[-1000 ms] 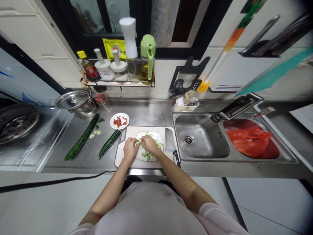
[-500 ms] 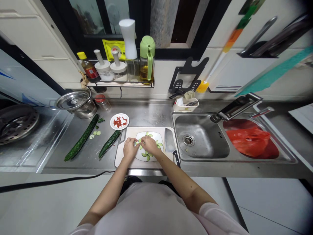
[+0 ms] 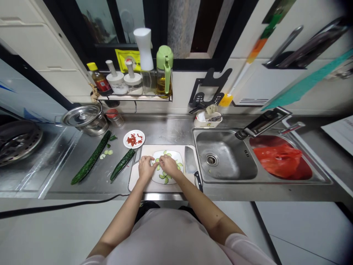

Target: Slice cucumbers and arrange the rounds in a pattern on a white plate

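A white squarish plate (image 3: 157, 177) lies on the pale cutting board (image 3: 134, 180), with thin cucumber slices (image 3: 166, 179) grouped in small fans around it. Over the plate's left side, my left hand (image 3: 146, 169) bends its fingers inward, thumb and fingertips closed at a cucumber slice near the upper left. Just beside it, the fingertips of my right hand (image 3: 169, 166) are pinched together at the same cluster of slices. My fingers partly cover the slices there. A kitchen knife (image 3: 190, 158) with a black handle rests on the board's right side.
A small plate of chopped red pieces (image 3: 134, 139), a cut cucumber (image 3: 122, 164) and a longer cucumber (image 3: 92, 156) lie on the left. A lidded pot (image 3: 85, 118) stands behind. To the right is the sink (image 3: 228, 154), with a red bag (image 3: 277, 160) in its second basin.
The camera view has shifted slightly. Both hands stay at the plate's upper left with almost the same finger pose, and the slices look the same.
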`<state>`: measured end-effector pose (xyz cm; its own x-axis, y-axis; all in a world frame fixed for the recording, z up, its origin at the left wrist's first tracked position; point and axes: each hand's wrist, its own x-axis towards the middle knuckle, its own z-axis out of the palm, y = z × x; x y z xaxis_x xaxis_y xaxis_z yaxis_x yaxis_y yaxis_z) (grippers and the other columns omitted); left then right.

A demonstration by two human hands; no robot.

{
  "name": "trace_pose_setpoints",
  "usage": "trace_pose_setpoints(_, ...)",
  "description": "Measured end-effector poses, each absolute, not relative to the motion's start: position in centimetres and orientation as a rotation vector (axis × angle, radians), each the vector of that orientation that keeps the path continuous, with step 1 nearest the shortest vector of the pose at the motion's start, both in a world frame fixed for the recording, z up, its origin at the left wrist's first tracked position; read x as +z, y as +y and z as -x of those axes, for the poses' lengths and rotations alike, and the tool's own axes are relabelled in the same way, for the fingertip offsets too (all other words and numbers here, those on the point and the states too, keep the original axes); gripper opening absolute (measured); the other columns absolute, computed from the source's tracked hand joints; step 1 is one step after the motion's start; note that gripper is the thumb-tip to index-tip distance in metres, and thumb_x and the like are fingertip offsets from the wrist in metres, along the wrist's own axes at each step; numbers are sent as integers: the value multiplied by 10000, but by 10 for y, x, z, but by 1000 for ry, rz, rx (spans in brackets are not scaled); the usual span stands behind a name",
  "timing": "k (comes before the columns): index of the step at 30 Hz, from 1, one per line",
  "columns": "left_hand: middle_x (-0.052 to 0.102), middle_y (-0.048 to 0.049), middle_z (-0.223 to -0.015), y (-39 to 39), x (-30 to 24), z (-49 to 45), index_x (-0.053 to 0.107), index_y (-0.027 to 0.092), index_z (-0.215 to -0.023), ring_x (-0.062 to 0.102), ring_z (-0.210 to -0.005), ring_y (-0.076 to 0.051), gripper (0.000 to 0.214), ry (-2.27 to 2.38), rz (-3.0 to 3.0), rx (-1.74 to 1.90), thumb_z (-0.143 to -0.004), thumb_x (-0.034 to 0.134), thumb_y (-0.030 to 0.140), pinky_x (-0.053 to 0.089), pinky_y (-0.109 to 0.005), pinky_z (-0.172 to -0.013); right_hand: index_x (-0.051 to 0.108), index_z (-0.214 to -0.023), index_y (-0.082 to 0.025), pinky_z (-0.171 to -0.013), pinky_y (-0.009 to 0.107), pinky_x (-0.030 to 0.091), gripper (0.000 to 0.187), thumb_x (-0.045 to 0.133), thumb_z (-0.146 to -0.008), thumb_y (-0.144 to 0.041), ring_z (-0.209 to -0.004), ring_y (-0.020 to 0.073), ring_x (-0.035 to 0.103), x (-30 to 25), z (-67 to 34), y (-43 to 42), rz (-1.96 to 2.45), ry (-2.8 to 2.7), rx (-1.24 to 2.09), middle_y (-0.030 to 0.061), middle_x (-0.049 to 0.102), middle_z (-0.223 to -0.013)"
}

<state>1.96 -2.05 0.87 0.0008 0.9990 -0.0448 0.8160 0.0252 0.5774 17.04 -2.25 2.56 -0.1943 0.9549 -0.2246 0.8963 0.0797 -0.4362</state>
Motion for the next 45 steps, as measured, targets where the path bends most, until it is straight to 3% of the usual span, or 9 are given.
trace_pose_setpoints(9,556,-53,-1028,-23,8,-18,669,252,-926,514,-1007,-245,184,1909,-1857,453,-750,679,306,408,-350,-887,619,-993,-184,-685,252,359,248,382,-957,-249,-951,187,524,19,-166,-21,1947,-2289,691,79,608,-1047)
trace_pose_setpoints(45,541,-62,-1064,-13,8,-21,667,260,-957,508,-1056,-253,221,1916,-1843,357,-753,688,341,407,-362,-910,631,-1009,-179,-679,256,400,276,375,-975,-276,-958,199,527,19,-162,-22,1961,-2260,686,89,609,-1040)
